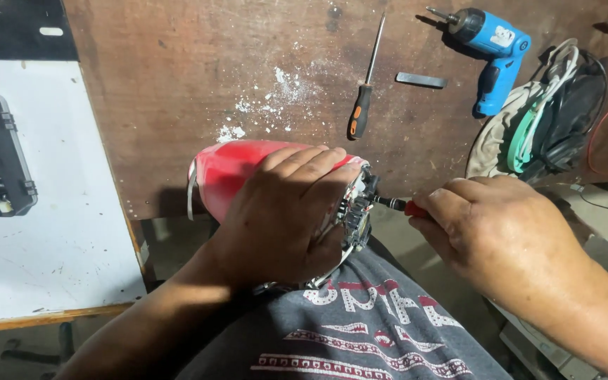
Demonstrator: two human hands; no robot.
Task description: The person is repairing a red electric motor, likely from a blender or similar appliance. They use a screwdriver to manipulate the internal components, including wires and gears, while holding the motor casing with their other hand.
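Red appliance (248, 176) is being clamped under the left hand (283, 211), braced on the lap; screwdriver (397, 205) is being gripped by the right hand (490, 232), tip in its open end, so a screw's probably being worked and steady turning's needed next

A red appliance (237, 172) lies sideways, open end meeting a red-handled screwdriver (399, 205).

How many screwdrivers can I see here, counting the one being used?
2 hand screwdrivers: one with a black and orange handle lies on the brown bench, and a red-handled one is in the right hand, its tip at the red appliance. Others may be hidden.
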